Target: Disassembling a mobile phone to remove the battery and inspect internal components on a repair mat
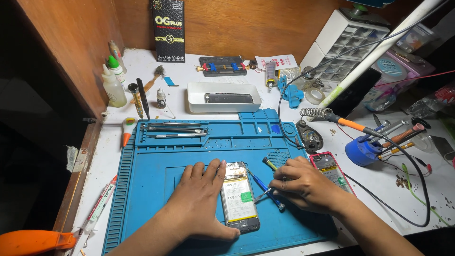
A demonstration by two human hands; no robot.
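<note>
Opened smartphone [239, 196], back cover removed, lying flat and lengthwise on the blue repair mat [156, 170] near its front edge. The exposed interior shows a pale battery with a small green label, a metal-shielded board at the far end and a dark lower section at the near end. Tweezers [263, 193], thin and metallic, lie slanted just right of the phone, tips toward it. A blue-handled screwdriver [265, 188] crosses beside them on the mat.

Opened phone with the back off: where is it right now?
In the head view, the opened phone lies low and centre on the blue mat, between the left hand, flat against its edge, and the right hand.
</note>
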